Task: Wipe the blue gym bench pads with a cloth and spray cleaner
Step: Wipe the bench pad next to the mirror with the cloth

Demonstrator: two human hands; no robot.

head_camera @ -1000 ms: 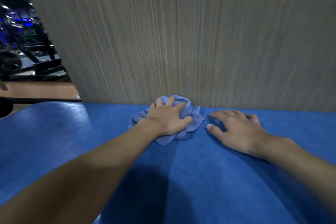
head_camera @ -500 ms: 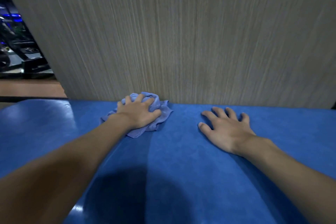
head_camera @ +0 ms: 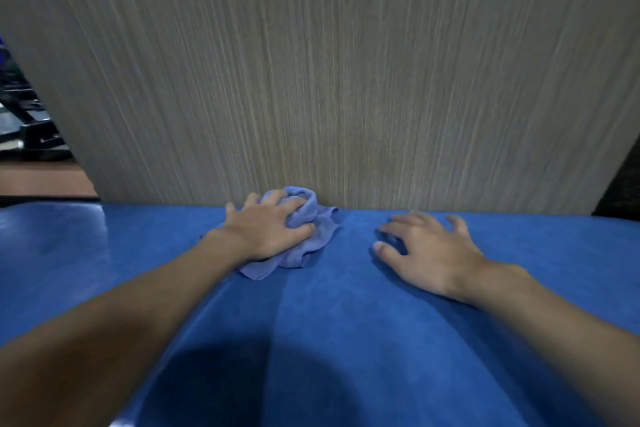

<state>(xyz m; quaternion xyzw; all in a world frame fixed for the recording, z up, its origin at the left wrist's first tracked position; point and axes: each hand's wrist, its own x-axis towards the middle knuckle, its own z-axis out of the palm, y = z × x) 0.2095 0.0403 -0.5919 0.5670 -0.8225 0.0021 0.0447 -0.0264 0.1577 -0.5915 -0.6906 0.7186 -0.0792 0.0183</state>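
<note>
Grey wood-grain wall panel ahead; dim gym equipment far left.

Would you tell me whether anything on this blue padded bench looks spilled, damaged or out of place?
Nothing stands out. The blue padded bench shows no tear or spill; the left hand grips the bunched light-blue cloth by the wood-grain panel, the right hand rests on the bench.

**Bare arms, bare hands**

L hand & R hand both bare. L forearm & R forearm uncovered right to frame edge, narrowing at wrists. Fingers slender; R thumbnail visible, cut short.
</note>
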